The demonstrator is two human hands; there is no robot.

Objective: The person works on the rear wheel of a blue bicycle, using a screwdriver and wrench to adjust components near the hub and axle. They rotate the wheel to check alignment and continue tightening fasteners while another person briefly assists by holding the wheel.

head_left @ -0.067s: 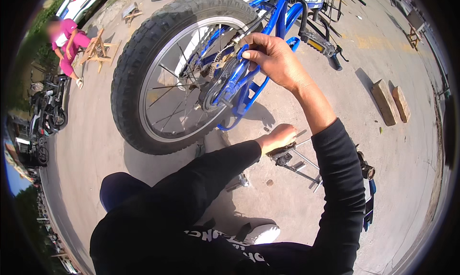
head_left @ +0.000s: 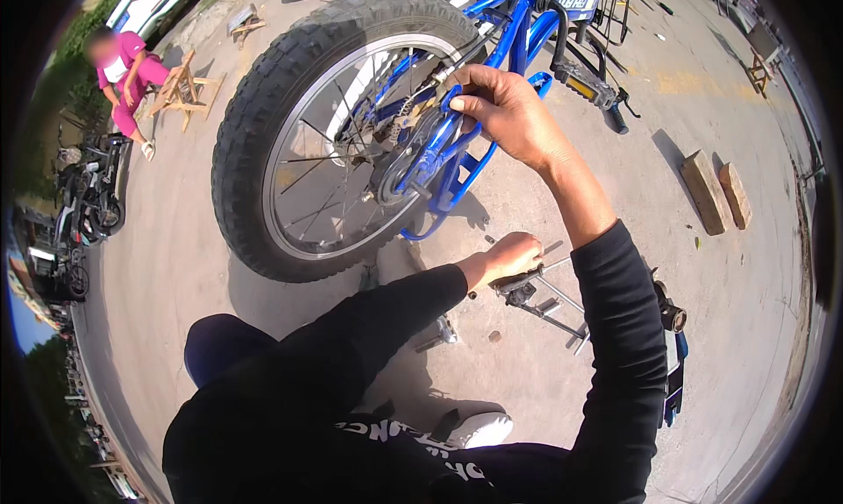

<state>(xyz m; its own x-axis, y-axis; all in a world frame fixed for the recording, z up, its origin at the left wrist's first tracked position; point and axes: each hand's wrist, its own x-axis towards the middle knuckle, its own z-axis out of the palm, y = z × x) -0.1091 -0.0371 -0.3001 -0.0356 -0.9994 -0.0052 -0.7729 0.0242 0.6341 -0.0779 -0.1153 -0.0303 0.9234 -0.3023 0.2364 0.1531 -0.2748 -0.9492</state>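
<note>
A blue bicycle [head_left: 514, 21] lies tipped with its knobby tire [head_left: 237, 162], spokes and chain side toward me. My right hand [head_left: 500, 118] pinches a blue frame part [head_left: 435, 153] beside the wheel hub [head_left: 382, 188], thumb on top. Below it, my left hand [head_left: 514, 254] is down near the ground with curled fingers at a cluster of metal tools and rods [head_left: 544, 298]; what it grips is hidden. Another small metal tool [head_left: 446, 333] lies to the left of that cluster.
A person in pink [head_left: 132, 87] sits at the upper left by a wooden stool [head_left: 180, 91]. Parked bikes [head_left: 92, 192] and a white car [head_left: 154, 3] stand behind. Two wooden blocks [head_left: 707, 192] lie at the right. A dark object [head_left: 672, 372] is beside my right arm.
The bicycle and surroundings appear slightly shifted in the view. My left hand is a little lower and further left against the tools; my right hand keeps its hold.
</note>
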